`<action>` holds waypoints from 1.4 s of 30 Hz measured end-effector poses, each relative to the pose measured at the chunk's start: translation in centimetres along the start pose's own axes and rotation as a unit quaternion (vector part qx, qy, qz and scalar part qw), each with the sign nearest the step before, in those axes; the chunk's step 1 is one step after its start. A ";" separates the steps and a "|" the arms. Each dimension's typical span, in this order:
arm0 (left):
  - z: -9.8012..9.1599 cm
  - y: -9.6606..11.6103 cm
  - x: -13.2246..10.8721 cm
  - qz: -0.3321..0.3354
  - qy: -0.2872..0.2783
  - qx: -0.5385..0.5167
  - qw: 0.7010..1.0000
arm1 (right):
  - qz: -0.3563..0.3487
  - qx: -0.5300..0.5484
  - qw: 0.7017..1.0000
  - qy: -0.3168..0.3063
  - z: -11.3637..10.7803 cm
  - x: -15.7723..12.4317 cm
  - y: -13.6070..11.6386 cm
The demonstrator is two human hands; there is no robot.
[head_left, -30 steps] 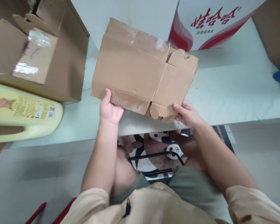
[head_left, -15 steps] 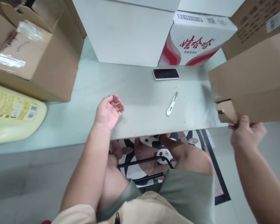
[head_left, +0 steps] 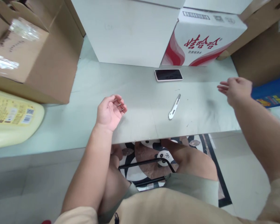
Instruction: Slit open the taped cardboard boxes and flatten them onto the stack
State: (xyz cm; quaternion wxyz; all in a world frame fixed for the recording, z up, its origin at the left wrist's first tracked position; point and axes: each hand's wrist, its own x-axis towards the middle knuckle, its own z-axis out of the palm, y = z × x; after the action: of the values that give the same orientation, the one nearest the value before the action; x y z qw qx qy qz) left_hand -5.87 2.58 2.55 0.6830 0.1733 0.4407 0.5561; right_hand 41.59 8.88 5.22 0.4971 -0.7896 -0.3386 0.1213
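Observation:
My left hand rests palm up near the front of the table, fingers loosely curled and apart, with nothing in it. Over the table's right side hovers my right hand, its fingers stretched toward the left and holding nothing I can see. Between the two hands lies a white utility knife, slanted. A phone with a dark screen lies flat behind the knife. Close to the right hand are a blue box and a brown cardboard box.
A tall white box and a white carton with red print stand at the back. On the left are an opened cardboard box and a pale yellow bottle. A panda-patterned mat covers the floor under the table.
The brown cardboard held in my right hand has left the hand and its earlier place. That hand has moved up and a little left, uncovering the blue box. My left hand stays nearly still.

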 end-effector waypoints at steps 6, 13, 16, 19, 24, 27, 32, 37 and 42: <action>-1.1 1.3 -1.3 0.044 0.034 -0.037 0.998 | 0.078 0.013 0.988 -0.130 3.1 -7.9 -3.7; -3.9 3.9 -3.5 0.382 0.188 -0.025 0.904 | -0.193 -0.009 0.887 -0.420 13.0 -20.8 -12.8; -4.9 5.2 -4.8 0.483 0.224 0.017 0.847 | -0.375 -0.012 0.772 -0.513 17.8 -28.1 -17.4; -5.5 6.1 -5.4 0.524 0.255 0.045 0.812 | -0.457 0.017 0.699 -0.549 22.1 -34.8 -22.0; -6.4 6.4 -5.2 0.532 0.247 0.048 0.808 | -0.439 -0.008 0.714 -0.545 26.5 -41.3 -26.8; -6.4 6.2 -5.2 0.523 0.239 0.055 0.816 | -0.406 -0.010 0.755 -0.515 26.9 -42.0 -26.9; -6.0 6.1 -5.7 0.584 0.282 0.091 0.755 | -0.305 0.084 0.831 -0.457 23.9 -37.8 -22.8; -6.5 5.9 -4.8 0.575 0.327 0.098 0.744 | -0.248 0.198 0.851 -0.418 14.3 -31.2 -14.7; -5.3 4.1 -2.9 0.436 0.124 0.073 0.888 | -0.292 0.230 0.847 -0.380 4.0 -27.9 -6.7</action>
State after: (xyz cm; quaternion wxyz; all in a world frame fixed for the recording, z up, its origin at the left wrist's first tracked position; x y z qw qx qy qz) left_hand -12.51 -0.10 3.81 0.2967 0.3269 0.4410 0.7814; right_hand 15.98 -4.70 5.10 0.5094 -0.4089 -0.6786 0.3359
